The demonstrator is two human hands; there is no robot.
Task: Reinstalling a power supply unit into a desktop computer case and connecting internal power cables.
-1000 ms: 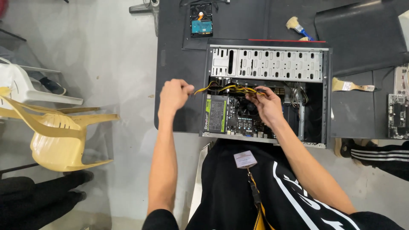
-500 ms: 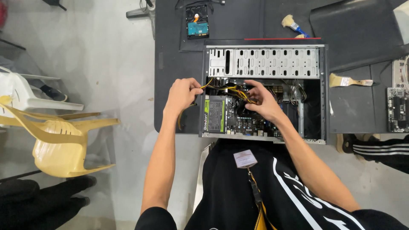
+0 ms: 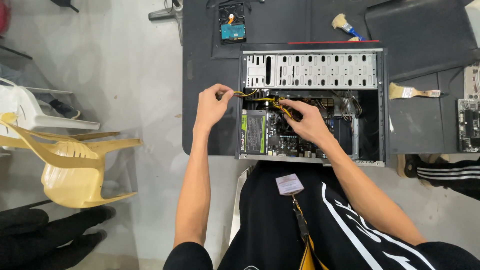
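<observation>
The left hand has moved from the counter beside the case to the case's left edge, where its fingers now pinch the yellow cables. The right hand has drawn left along those cables, seemingly gripping them nearer the power supply.

An open computer case lies on its side on a dark table. The left hand pinches a bundle of yellow and black cables at the case's left edge, just above the power supply. The right hand grips the same bundle further in, over the motherboard. A hard drive and two brushes lie on the table nearby. A yellow plastic chair stands well apart on the floor.
</observation>
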